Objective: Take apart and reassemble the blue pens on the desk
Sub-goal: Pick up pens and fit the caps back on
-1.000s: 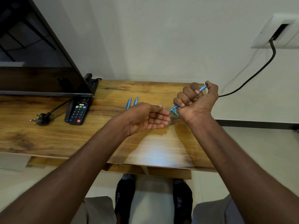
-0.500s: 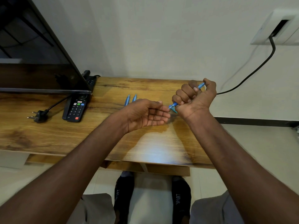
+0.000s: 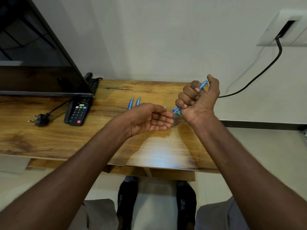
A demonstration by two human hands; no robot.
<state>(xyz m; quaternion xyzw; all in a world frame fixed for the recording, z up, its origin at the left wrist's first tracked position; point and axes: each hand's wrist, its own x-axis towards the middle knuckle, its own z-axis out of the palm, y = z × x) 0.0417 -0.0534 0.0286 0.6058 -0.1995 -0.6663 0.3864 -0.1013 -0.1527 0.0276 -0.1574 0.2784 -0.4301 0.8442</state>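
- Right hand (image 3: 198, 100) is wrapping all its fingers round a blue pen (image 3: 204, 84), fisting it so the barrel is slanting from 1 o'clock down to 7 o'clock, tip (image 3: 175, 110) poking out below the little finger.
- Left hand (image 3: 149, 117) is hovering palm-up, fingers relaxed and nearly straight, holding nothing; its fingertips are sitting just beside the tip, probably ready to catch or pull a part.
- Two more blue pens (image 3: 133, 102) are lying side by side on the tabletop (image 3: 49, 135) at 11 o'clock from the left hand, likely waiting their turn.
- At 9 o'clock, a remote (image 3: 78, 112) and a loose plug (image 3: 39, 119) are resting well apart from the work.
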